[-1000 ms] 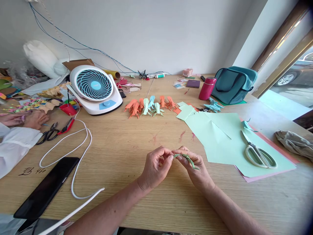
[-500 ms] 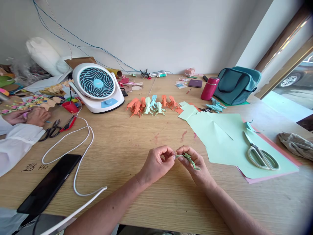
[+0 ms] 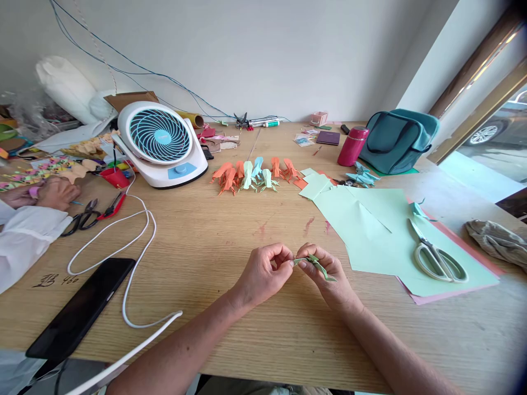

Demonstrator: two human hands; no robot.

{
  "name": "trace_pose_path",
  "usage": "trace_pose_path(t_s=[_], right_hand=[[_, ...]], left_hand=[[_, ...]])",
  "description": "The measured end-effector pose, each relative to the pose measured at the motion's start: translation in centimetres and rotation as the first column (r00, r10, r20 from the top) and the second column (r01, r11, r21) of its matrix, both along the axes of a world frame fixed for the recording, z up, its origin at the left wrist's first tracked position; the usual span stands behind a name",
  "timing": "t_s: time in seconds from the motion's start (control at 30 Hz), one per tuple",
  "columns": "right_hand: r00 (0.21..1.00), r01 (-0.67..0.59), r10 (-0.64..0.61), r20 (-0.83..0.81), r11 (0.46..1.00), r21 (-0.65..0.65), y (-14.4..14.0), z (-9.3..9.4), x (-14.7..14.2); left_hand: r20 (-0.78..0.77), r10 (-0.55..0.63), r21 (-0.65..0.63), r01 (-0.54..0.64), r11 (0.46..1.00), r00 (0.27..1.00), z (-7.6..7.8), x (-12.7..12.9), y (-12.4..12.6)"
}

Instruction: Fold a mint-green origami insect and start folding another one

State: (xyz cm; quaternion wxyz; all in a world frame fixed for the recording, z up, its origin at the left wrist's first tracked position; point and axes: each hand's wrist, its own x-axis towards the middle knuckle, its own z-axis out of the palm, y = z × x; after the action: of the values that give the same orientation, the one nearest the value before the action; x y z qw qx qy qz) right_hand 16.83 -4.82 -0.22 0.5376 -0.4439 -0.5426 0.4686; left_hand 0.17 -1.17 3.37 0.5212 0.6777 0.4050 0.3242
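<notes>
- Low in the middle of the frame, the left hand and the right hand meet above a light wooden table, both pinched shut on a small folded green paper figure held between their fingertips.
- Just right of the hands lie large pale green paper sheets over a pink sheet, with white-handled scissors resting on top.
- Beyond the hands, at the centre of the frame, a row of orange, mint and light blue folded paper figures stands on the table.
- In the upper left sits a white desk fan with a blue grille; its white cable loops across the table beside a black smartphone at lower left.
- In the upper right stand a magenta flask and a teal bag.
- At the far left edge, another person's hand and white sleeve rest near black scissors.
- Dark handwriting on the table at lower left seems to include "460"; the rest is unreadable.
</notes>
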Motion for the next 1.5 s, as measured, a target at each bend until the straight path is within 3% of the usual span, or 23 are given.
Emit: trace_pose_path(t_s=[0.73, 1.0, 1.1, 1.5], right_hand=[[0.999, -0.021, 0.02, 0.047, 1.0, 0.02, 0.0, 0.0, 0.1], [1.0, -0.023, 0.023, 0.007, 1.0, -0.001, 0.0, -0.2, 0.3], [1.0, 0.001, -0.001, -0.02, 1.0, -0.001, 0.0, -0.5, 0.4], [0.997, 0.05, -0.049, -0.057, 0.999, 0.014, -0.1, -0.5, 0.3]], left_hand=[[-0.007, 0.019, 0.089, -0.019, 0.996, 1.0, 0.2, 0.1, -0.4], [0.105, -0.061, -0.072, 0.069, 0.995, 0.993, -0.2, 0.0, -0.1], [0.156, -0.075, -0.07, 0.087, 0.994, 0.985, -0.5, 0.2, -0.1], [0.151, 0.129, -0.015, -0.129, 0.992, 0.98, -1.2, 0.9, -0.9]])
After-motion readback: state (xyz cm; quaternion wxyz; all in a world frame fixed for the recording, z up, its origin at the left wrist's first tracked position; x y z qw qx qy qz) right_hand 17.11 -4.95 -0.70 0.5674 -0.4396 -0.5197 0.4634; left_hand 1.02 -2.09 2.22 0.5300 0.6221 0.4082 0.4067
